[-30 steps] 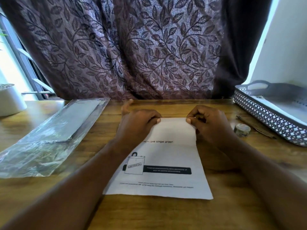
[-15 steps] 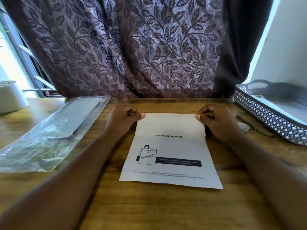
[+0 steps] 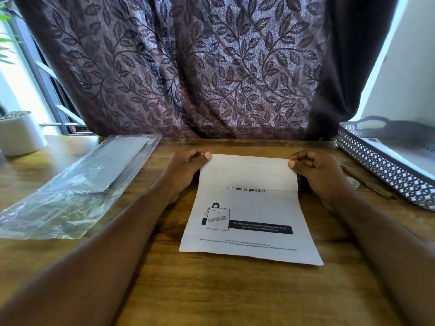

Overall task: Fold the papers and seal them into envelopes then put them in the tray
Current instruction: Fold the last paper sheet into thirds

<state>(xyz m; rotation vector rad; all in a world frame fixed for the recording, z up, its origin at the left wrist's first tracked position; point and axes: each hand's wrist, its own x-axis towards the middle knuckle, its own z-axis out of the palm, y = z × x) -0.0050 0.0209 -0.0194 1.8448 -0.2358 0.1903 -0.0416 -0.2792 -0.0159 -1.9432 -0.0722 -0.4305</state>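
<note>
A white printed paper (image 3: 249,208) lies on the wooden table (image 3: 211,290) in front of me, its top third folded over toward me. My left hand (image 3: 183,171) pinches the fold's top left corner between thumb and curled fingers. My right hand (image 3: 315,170) pinches the top right corner the same way. A clear plastic pack of envelopes (image 3: 77,184) lies to the left. The grey lattice tray (image 3: 386,170) stands at the right edge, with white sheets inside.
A white plant pot (image 3: 21,132) stands at the far left. A small tape roll (image 3: 353,183) and a thin pen-like stick (image 3: 372,184) lie between my right hand and the tray. A leaf-patterned curtain (image 3: 200,67) hangs behind the table.
Both hands have slid apart along the folded top edge to its corners. The sheet has shifted slightly away from me and to the right.
</note>
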